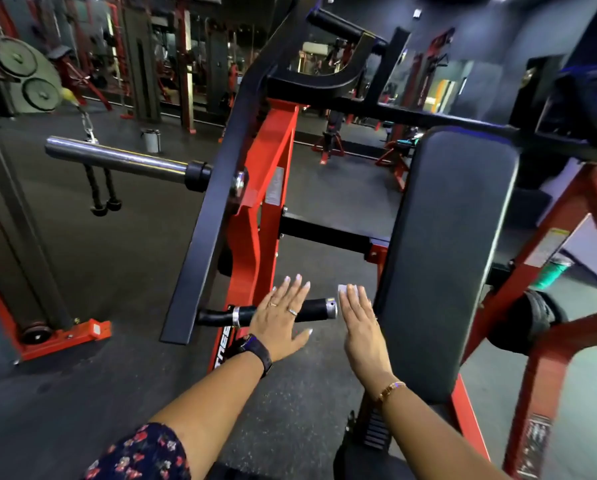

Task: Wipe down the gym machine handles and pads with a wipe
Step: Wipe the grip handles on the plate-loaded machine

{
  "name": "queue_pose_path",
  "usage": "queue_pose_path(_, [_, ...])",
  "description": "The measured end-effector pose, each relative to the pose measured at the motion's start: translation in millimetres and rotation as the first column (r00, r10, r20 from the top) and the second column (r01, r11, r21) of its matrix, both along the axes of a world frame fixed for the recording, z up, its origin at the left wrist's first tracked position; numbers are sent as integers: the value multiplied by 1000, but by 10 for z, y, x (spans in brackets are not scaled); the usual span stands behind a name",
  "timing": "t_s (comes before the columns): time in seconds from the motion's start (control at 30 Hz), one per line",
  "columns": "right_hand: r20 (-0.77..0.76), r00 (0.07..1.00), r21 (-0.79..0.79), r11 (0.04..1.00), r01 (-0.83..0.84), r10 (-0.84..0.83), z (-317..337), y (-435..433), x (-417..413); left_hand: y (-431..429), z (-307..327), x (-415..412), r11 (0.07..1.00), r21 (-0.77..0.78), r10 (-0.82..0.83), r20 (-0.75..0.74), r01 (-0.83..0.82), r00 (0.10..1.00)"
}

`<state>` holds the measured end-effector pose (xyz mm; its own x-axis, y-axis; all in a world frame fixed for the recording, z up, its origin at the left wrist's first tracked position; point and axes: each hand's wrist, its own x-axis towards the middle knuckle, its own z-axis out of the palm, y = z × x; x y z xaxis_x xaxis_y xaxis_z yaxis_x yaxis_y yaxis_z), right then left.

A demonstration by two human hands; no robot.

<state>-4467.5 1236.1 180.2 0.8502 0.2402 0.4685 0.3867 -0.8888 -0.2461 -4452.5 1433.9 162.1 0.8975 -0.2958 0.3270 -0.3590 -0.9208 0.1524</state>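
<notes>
- The handle point(316, 308) is a black grip with a silver end cap. It sits low at the centre of the head view, sticking out from the black lever arm point(214, 202).
- Its long axis runs roughly level, left to right. The capped end points right, toward the pad point(446, 254).
- The left hand point(281, 320) lies flat across the middle of the handle, palm down, with its fingers straight and slightly spread. They do not curl round the grip.
- The right hand point(359, 323) is just beside the capped end, between the handle and the pad. Its fingers are straight and close together.
- The wipe point(345, 289) is a small white piece showing at the right hand's fingertips. It seems to be carried under the flat fingers, and the hand hides whether the thumb pinches it.
- The pad is long, black and upright, with its long axis running from low and near to high and far. The right hand is near its left edge.
- A chrome weight peg point(117, 159) juts left from the lever arm, roughly level, in front of the red frame point(265, 168).
</notes>
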Motion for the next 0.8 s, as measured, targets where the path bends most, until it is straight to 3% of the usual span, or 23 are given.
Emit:
queue_pose_path(0.1, [-80, 997, 164, 986, 18, -4, 95, 134, -14, -42, 9, 138, 999, 45, 20, -29, -19, 999])
queue_pose_path(0.3, [-409, 908, 269, 963, 21, 95, 83, 354, 51, -43, -16, 257, 990, 141, -24, -45, 30, 999])
queue_pose_path(0.43, [-429, 901, 267, 962, 58, 64, 75, 422, 71, -43, -29, 240, 992, 112, -53, -33, 56, 998])
queue_pose_path(0.6, [-327, 945, 177, 982, 65, -4, 9, 450, 247, -29, -23, 241, 992, 120, -43, -30, 46, 999])
queue_pose_path(0.8, [-389, 921, 192, 980, 43, 35, 69, 358, 457, 2, 0, 232, 990, 127, -60, -46, 66, 997])
